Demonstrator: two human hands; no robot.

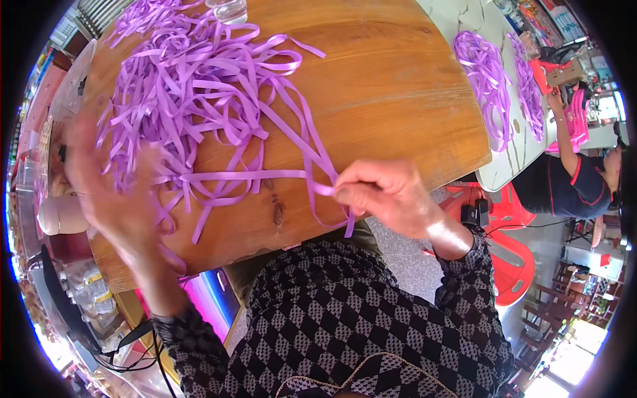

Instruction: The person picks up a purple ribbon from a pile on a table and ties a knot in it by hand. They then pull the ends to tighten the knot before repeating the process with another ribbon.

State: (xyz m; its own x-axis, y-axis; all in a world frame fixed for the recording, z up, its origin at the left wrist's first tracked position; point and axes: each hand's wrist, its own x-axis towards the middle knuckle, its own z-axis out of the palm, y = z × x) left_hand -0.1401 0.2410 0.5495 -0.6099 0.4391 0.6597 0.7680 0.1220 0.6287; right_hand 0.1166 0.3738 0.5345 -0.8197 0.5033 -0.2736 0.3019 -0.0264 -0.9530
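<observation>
A big tangled heap of purple ribbon (172, 86) covers the left part of the wooden table. My right hand (388, 196), at the table's near edge, is closed with thumb and forefinger pinching a ribbon strand (252, 175). This strand runs leftward to the heap's lower edge, and other loose strands hang close by the right fingers. My left hand (109, 192) is blurred by motion over the heap's left side. Its thumb and fingers look spread apart, and no ribbon shows gripped in it.
A clear cup (227, 10) stands at the table's far edge. On the pale marble-patterned table (494, 169) to the right lie two more purple ribbon bundles (484, 86). Another person (561, 186) is beside it, near red plastic stools (511, 265). Clear packages (93, 295) sit at lower left.
</observation>
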